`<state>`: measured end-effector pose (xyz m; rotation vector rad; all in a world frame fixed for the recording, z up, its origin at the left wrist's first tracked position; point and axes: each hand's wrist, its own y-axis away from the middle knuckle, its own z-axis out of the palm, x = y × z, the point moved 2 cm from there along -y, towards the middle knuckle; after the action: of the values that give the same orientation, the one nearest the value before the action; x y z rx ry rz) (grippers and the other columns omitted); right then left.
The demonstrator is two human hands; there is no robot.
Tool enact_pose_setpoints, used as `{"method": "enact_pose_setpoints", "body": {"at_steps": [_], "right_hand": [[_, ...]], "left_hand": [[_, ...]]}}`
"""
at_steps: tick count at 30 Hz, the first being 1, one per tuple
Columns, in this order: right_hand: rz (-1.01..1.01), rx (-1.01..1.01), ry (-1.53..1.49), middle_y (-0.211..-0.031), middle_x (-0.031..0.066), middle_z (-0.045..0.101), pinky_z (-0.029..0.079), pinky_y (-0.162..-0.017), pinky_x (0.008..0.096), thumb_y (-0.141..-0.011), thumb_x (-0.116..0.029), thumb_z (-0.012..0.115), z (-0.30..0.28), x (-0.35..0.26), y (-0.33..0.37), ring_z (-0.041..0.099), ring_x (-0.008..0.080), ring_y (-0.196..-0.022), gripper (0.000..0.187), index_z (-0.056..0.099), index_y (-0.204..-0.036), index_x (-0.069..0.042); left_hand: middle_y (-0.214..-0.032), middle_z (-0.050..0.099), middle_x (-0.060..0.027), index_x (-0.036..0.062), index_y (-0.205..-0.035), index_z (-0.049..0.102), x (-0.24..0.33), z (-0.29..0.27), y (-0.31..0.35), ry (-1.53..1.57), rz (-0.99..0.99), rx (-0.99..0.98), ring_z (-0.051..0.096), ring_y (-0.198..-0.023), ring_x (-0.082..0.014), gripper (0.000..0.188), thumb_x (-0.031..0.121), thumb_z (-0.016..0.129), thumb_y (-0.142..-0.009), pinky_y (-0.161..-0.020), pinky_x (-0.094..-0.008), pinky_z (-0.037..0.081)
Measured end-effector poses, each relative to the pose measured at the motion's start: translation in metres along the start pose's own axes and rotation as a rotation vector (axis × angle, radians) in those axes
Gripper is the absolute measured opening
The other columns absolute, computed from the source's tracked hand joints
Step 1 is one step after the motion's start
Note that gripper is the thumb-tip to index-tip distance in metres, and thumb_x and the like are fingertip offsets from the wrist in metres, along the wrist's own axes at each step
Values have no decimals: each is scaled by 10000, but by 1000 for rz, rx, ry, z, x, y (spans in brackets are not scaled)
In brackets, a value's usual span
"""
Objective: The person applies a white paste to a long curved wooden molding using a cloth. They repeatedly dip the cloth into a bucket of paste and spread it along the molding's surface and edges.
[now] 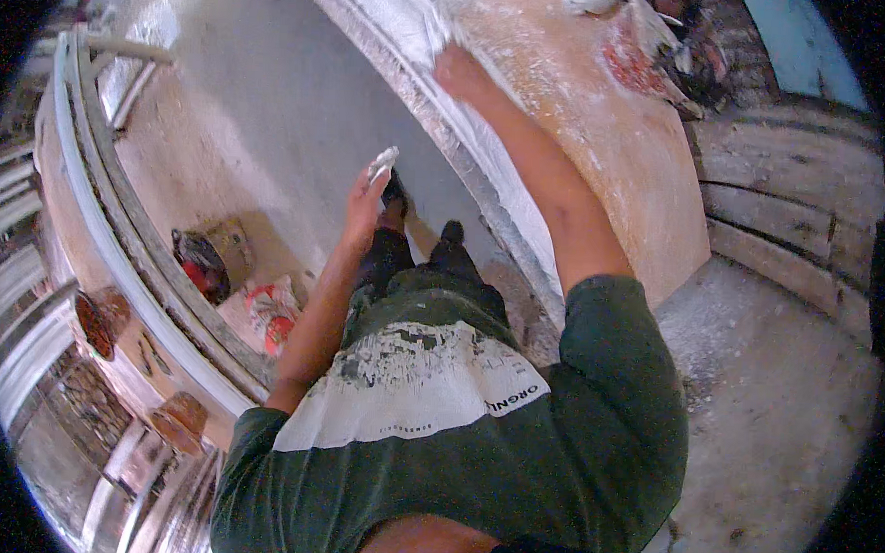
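My right arm stretches out over the wooden tabletop, and my right hand point(459, 74) is at a long white strip point(512, 186) along the table's near edge. White material covers or hides its fingertips, so their grip is unclear. Lower and to the left, my left hand point(366, 198) hangs in the air above the floor, near my legs. Its fingers are drawn together around a small white lump point(384, 161); whether that is a held piece or a thick coating is hard to see. The wooden tabletop point(602, 185) is dusted with white powder.
Another bench on the left carries a long pale moulding point(164, 301), a bowl of brown stuff point(95, 328) and a brown container point(177, 418). A dark and red bag point(201, 268) and a red-white sack point(273, 312) lie on the floor. Wooden planks point(786, 201) stand right.
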<state>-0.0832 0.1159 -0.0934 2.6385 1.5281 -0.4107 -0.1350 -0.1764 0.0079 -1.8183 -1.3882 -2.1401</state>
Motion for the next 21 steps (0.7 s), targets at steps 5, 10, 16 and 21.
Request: {"method": "enact_pose_setpoints", "body": {"at_steps": [5,10,16,21], "right_hand": [[-432,52,261,-792,189,624,482,-780,456,-736,-181,534,-13,-13,-131,596,337,-863,203,650,-708,-17],[-375,-10,211,-638,155,591,475,-579,445,-664,-191,565,11,-38,-74,586,324,-668,193,629,-686,-10],[32,-351,-62,-823,226,647,525,-668,485,-820,-265,505,-51,-32,116,638,388,-748,352,565,-985,40],[196,-438,-128,-786,155,609,502,-598,492,-788,-171,496,-61,-15,354,624,348,-737,154,561,-818,-34]], "left_hand": [[-1210,556,-51,26,-1280,500,-5,-31,-42,95,-26,-26,484,-1118,-163,460,275,573,-900,-987,-314,341],[-1228,544,-67,29,-1281,497,8,-28,-66,-40,105,-37,467,-1148,-178,472,281,578,-891,-1007,-322,316],[-1251,525,-95,11,-1282,487,13,22,-60,42,125,-66,451,-1172,-198,488,295,563,-892,-1011,-318,307],[-1218,529,-90,23,-1283,480,-30,49,-50,-115,336,-245,463,-1141,-212,509,321,572,-882,-985,-301,314]]}}
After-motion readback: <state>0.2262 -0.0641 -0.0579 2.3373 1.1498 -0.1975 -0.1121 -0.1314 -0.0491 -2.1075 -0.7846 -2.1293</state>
